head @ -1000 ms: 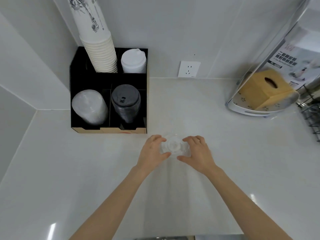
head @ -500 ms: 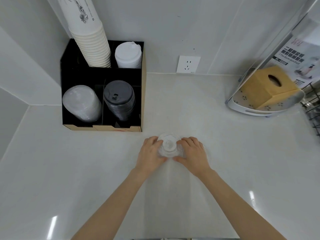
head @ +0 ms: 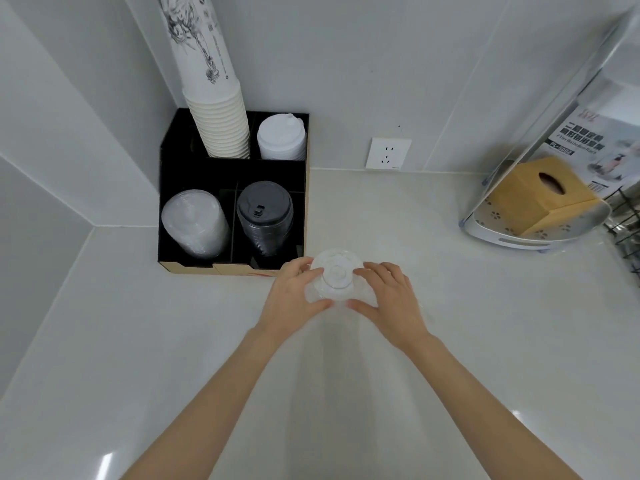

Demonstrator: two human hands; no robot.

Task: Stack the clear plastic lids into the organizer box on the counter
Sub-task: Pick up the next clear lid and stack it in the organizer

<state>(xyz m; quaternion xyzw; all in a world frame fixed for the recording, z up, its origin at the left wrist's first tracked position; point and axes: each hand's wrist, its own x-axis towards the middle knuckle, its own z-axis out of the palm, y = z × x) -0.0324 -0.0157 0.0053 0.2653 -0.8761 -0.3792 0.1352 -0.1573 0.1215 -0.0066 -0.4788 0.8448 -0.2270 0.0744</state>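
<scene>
My left hand (head: 294, 292) and right hand (head: 388, 296) pinch the clear lids (head: 335, 277) between curled fingers; squeezing unevenly could fan the slippery stack apart short of the organizer box (head: 306, 188) ahead-left.

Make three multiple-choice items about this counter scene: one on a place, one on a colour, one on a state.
1. Which compartment of the organizer box holds clear lids?
A. front left
B. back right
C. front right

2. What colour are the lids in the front right compartment?
A. white
B. black
C. red

3. How is the stack of clear plastic lids on the counter held?
A. by the left hand alone
B. by nothing
C. between both hands

Answers: 1 A, the clear stack lies there; 2 B, they are dark; 3 C, the right hand grips the other side.
</scene>
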